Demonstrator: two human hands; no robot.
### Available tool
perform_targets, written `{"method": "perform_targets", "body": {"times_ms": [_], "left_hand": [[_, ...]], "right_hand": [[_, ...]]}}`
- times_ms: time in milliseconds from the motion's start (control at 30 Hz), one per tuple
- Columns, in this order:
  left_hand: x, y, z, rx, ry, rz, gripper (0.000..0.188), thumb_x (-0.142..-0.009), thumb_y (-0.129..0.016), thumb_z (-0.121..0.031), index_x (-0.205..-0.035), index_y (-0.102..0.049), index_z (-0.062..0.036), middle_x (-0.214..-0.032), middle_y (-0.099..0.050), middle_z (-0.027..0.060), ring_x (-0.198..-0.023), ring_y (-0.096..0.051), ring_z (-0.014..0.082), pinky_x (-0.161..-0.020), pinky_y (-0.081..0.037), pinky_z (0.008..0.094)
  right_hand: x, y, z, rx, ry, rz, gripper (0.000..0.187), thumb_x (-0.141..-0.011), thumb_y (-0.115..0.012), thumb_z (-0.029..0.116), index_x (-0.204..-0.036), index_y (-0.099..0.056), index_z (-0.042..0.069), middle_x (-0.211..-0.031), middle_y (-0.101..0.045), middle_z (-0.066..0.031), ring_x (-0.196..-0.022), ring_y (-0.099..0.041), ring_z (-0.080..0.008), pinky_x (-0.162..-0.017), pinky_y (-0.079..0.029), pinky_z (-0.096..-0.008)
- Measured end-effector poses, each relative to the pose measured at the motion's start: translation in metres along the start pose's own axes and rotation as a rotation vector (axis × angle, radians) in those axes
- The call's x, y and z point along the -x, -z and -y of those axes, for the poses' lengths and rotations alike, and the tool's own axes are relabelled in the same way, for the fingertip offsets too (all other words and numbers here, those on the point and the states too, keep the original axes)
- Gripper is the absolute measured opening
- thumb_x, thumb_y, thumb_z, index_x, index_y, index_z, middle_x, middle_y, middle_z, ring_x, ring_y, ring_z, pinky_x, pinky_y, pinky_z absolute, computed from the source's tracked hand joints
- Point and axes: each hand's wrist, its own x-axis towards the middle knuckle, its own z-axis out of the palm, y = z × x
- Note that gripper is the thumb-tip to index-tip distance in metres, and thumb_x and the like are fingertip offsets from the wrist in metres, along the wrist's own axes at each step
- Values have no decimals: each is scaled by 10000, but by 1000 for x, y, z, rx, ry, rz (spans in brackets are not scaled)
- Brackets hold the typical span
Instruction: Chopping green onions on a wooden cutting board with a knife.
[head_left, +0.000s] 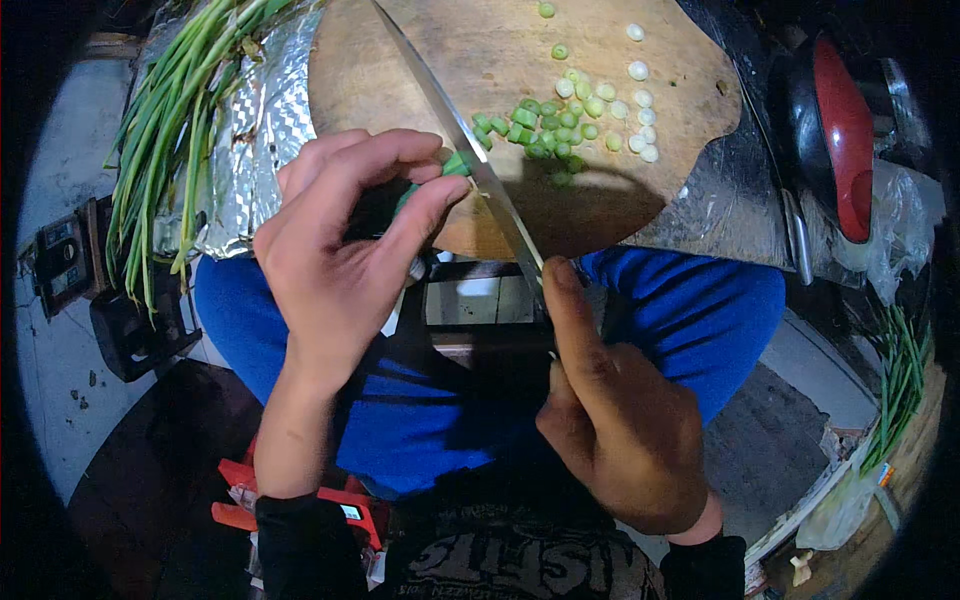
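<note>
Left hand (345, 235): thumb and fingertips pinched on a scallion stalk (456, 165), over the near edge of a wooden cutting board (480, 50). Right hand (630, 420): closed round the handle of a kitchen knife (497, 192), index finger extended along it. Hands apart from each other. Blade slants between them, alongside the stalk's end; contact not certain. Beyond the right hand, on the board: green scallion pieces (525, 117), paler rounds (643, 98) farther right. Left of the left hand: scallion bunch (170, 130) over foil (285, 100).
</note>
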Motion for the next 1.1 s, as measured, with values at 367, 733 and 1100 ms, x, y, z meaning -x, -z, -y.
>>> {"method": "perform_targets", "body": {"times_ms": [367,733,1100], "left_hand": [[0,-3,0,22,7,-60,302,-753,-870,-9,-1025,-740,4,-954,-725,95,-848,-703,152,-774,-564,257],[3,-3,4,74,33,-61,295,-765,-855,18,-1033,-733,14,-980,-719,98,-857,-735,160,-765,-588,256],[3,-2,1,115,90,-48,304,-781,-848,16,-1059,-725,19,-1003,-722,104,-895,-753,174,-792,-595,263]], "right_hand": [[-25,-18,-5,-86,-28,14,913,-771,-731,-51,-1591,-363,108,-771,-606,-97,-656,-608,-221,-625,-540,-365],[-10,1,-7,-88,-40,-11,776,-798,-673,-71,-1529,-479,101,-855,-666,-137,-624,-605,-226,-626,-532,-345],[-1,1,-9,-94,-36,14,766,-808,-690,-65,-1526,-483,101,-823,-653,-157,-606,-602,-241,-621,-532,-377]]}}
